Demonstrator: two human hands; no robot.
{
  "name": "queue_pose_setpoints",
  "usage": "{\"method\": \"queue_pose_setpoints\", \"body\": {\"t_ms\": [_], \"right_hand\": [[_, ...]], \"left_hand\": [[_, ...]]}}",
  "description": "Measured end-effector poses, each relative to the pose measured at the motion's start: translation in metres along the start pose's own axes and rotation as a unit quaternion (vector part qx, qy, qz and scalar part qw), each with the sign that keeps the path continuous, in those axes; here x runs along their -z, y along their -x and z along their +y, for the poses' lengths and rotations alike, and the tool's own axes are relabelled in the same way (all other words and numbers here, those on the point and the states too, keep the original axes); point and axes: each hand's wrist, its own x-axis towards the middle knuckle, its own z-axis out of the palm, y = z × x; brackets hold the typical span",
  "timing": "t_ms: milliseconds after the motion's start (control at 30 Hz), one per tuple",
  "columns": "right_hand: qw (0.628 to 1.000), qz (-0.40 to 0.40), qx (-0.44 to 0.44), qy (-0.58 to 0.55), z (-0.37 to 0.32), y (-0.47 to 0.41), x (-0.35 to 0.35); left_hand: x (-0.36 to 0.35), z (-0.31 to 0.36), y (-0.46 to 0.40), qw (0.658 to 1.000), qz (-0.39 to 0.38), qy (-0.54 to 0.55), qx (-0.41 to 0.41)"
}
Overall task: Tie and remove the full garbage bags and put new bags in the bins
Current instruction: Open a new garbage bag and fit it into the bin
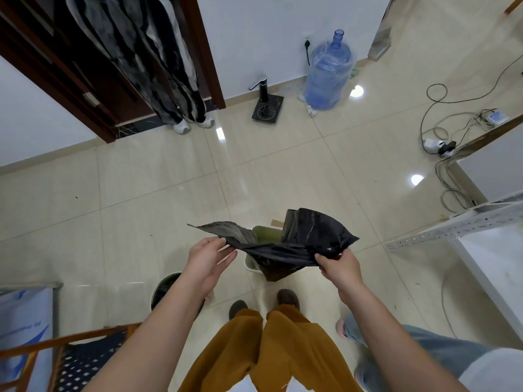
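- Head view: a black bag point(283, 244) hangs over the pale green bin point(256, 261) on the floor.
- Left hand point(208, 258) pinches one edge; right hand point(338, 264) grips the other.
- Likely light, limp and slippery; best held at the rim.

We see open floor point(169, 193) ahead; the chair point(70, 352) crowds our left, the shelf point(467, 227) our right.
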Motion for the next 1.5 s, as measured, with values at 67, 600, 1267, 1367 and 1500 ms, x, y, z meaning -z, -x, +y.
{"method": "queue_pose_setpoints", "body": {"t_ms": [67, 600, 1267, 1367, 1500], "right_hand": [[0.994, 0.051, 0.062, 0.069, -0.003, 0.004, -0.001], [0.940, -0.203, 0.251, 0.110, -0.044, 0.051, -0.053], [0.974, -0.105, 0.109, -0.169, -0.066, 0.031, -0.026], [0.991, -0.102, 0.070, -0.048, -0.039, 0.016, -0.016], [0.980, -0.192, -0.028, -0.044, -0.005, 0.011, -0.022]], "left_hand": [[-0.004, 0.000, 0.001, 1.000, -0.015, -0.002, 0.003], [-0.035, -0.003, 0.023, 0.967, -0.141, -0.210, -0.031], [-0.016, -0.004, 0.006, 0.973, -0.042, -0.208, -0.095], [-0.008, 0.008, 0.000, 0.987, -0.029, -0.145, -0.063], [-0.006, 0.018, -0.002, 0.995, -0.006, -0.091, -0.038]]}}
